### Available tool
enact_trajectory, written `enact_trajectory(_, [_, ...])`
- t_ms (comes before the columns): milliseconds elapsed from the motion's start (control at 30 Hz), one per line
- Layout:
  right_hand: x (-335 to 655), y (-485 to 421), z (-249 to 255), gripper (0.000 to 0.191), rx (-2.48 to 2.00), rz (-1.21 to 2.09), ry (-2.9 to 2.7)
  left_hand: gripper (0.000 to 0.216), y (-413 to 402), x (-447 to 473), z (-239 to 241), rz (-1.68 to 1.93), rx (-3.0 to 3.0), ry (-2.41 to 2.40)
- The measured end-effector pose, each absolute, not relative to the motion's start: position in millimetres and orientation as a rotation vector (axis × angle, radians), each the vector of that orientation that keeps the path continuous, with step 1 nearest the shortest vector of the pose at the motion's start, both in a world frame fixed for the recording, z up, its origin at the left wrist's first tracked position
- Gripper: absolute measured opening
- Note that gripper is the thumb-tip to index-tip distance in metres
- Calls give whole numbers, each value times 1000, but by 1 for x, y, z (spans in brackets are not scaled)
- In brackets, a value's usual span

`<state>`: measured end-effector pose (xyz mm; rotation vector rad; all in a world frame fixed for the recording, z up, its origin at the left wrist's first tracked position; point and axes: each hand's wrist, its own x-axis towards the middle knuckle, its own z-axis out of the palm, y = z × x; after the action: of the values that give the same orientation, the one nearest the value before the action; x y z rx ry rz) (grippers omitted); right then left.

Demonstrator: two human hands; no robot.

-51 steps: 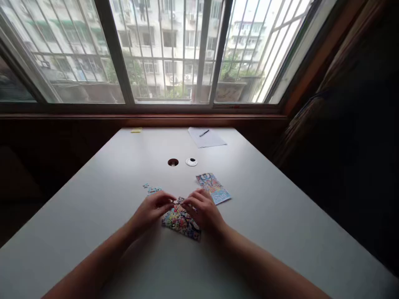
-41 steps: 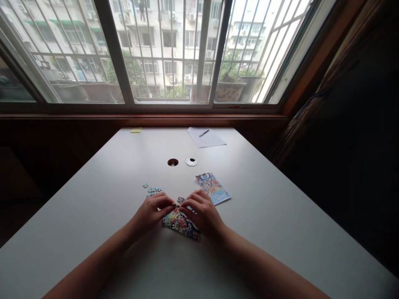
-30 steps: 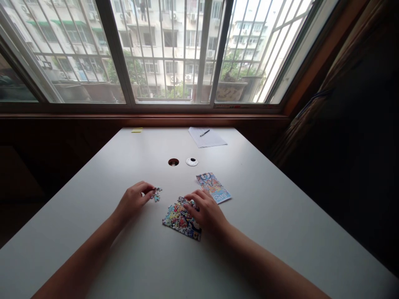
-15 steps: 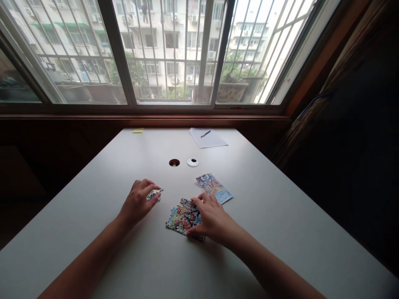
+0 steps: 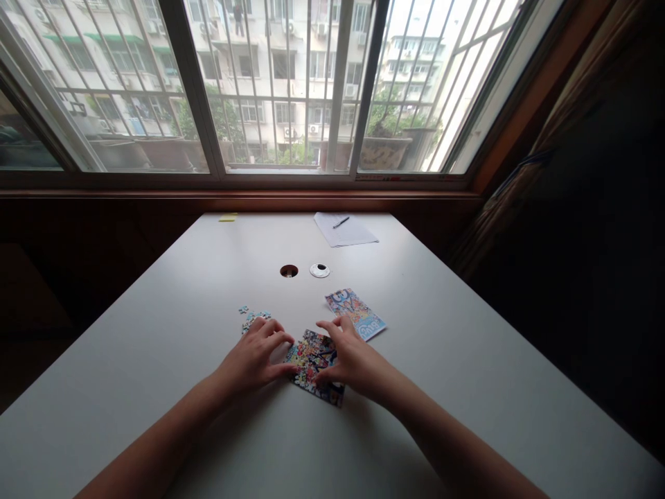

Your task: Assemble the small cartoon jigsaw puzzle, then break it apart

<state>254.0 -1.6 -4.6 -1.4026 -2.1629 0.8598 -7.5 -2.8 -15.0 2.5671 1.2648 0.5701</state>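
A colourful, partly assembled jigsaw puzzle (image 5: 314, 360) lies on the white table (image 5: 441, 346) in front of me. My left hand (image 5: 257, 357) rests at its left edge with fingers spread, the fingertips touching the puzzle. On the right side, my right hand (image 5: 353, 357) lies with fingers spread over the puzzle. A few loose bluish puzzle pieces (image 5: 251, 316) lie just beyond my left hand. A printed picture card (image 5: 356, 313) sits beyond my right hand.
A cable hole (image 5: 289, 271) and its white cap (image 5: 319, 270) are in the table's middle. Paper with a pen (image 5: 343, 229) and a yellow note (image 5: 227, 217) lie at the far edge, under a barred window. A dark curtain hangs at right.
My left hand went out to the loose pieces, picked some up, and has come back to the puzzle's left edge. The puzzle has shifted slightly to the right and turned under my right hand.
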Motion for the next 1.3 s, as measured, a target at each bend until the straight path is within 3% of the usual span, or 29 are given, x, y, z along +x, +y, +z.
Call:
enact_trajectory(200, [269, 18, -6, 34, -1409, 1025, -2042, 37, 0, -13, -17, 630, 2568, 1276])
enact_trajectory(300, [273, 22, -3, 19, -1403, 1105, -2019, 29, 2, -16, -16, 671, 2576, 1289])
enact_trajectory(900, [264, 16, -1, 32, -1161, 1163, -1636, 20, 1, -15, -11, 939, 2339, 1363])
enact_trajectory(1300, [264, 19, -7, 36, -1063, 1173, -1488, 33, -2, -9, -15, 889, 2270, 1376])
